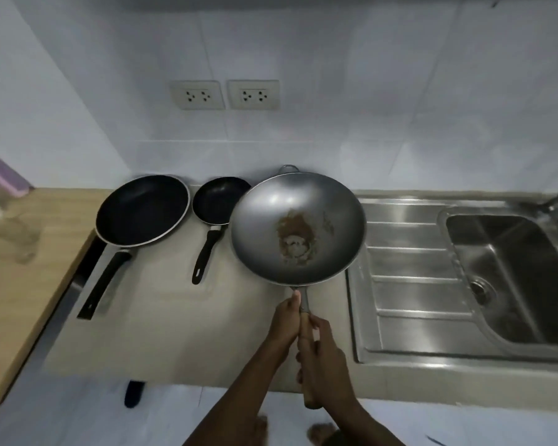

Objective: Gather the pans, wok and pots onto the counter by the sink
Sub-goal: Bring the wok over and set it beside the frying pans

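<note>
A grey metal wok (298, 228) with a brown stain in its bowl sits over the beige counter (181, 326), just left of the sink's drainboard. Both hands grip its long handle: my left hand (285, 320) holds it near the bowl, and my right hand (324, 362) wraps the wooden end. Whether the wok rests on the counter or hangs just above it I cannot tell. A large black frying pan (142, 209) lies at the counter's left, handle toward me. A small black frying pan (218, 199) lies between it and the wok, its rim partly hidden behind the wok.
A steel sink (516, 275) with a ribbed drainboard (413, 278) fills the right side. A wooden worktop (16, 252) adjoins on the left, with a purple object (2, 173) at its back. Two wall sockets (224, 94) sit above the pans. White floor lies below the counter's front edge.
</note>
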`<state>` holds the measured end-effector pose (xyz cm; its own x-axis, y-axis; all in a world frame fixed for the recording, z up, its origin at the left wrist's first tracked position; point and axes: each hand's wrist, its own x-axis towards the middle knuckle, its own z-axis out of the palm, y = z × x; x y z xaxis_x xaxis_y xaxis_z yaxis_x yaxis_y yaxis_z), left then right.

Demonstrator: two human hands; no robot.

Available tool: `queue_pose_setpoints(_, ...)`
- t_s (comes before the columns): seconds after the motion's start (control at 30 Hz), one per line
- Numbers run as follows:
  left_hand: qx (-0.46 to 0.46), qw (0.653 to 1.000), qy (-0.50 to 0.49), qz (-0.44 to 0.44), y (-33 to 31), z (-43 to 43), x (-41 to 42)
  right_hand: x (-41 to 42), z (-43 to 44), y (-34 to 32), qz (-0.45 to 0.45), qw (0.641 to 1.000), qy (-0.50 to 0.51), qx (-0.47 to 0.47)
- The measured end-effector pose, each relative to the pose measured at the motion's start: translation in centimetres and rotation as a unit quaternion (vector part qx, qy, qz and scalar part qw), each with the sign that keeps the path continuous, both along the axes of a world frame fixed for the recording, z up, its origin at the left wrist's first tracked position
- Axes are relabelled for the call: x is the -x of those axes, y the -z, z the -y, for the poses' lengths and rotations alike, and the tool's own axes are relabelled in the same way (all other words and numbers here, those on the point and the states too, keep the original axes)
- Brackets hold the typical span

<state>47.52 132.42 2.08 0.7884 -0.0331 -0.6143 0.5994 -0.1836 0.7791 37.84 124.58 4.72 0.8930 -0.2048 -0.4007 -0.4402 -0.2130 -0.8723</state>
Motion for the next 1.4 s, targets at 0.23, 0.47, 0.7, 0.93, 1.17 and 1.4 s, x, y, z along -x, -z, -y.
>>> queue_pose_setpoints(0.23, 0.019, 0.996, 0.076, -0.033, 1.0, -3.3, -1.6, 0.7, -4.5, 2.2, 0.016, 0.997, 0.07, 0.031)
queue_pose_setpoints(0.47, 0.059, 0.985, 0.147, -0.066, 1.8, -4.8, -2.8, 0.5, -5.7, 2.8, 0.044, 0.991, 0.117, 0.044)
queue_pose_setpoints(0.7, 0.028, 0.984, 0.166, -0.065, 2.2, -5.4, -4.3, -0.1, -6.1, 4.5, 0.045, 0.991, 0.11, 0.066)
queue_pose_setpoints(0.93, 0.022, 0.986, 0.163, -0.031, 3.1, -6.1, -4.5, -1.3, -6.4, 5.7, 0.047, 0.991, 0.093, 0.081)
queue_pose_setpoints(1.17, -0.012, 0.986, 0.163, -0.02, 3.5, -5.8, -5.1, -2.2, -6.3, 6.5, 0.035, 0.992, 0.085, 0.09)
queue_pose_setpoints(1.4, 0.013, 0.989, 0.145, -0.035, 3.3, -6.3, -3.5, -1.8, -5.5, 6.8, 0.055, 0.991, 0.07, 0.101)
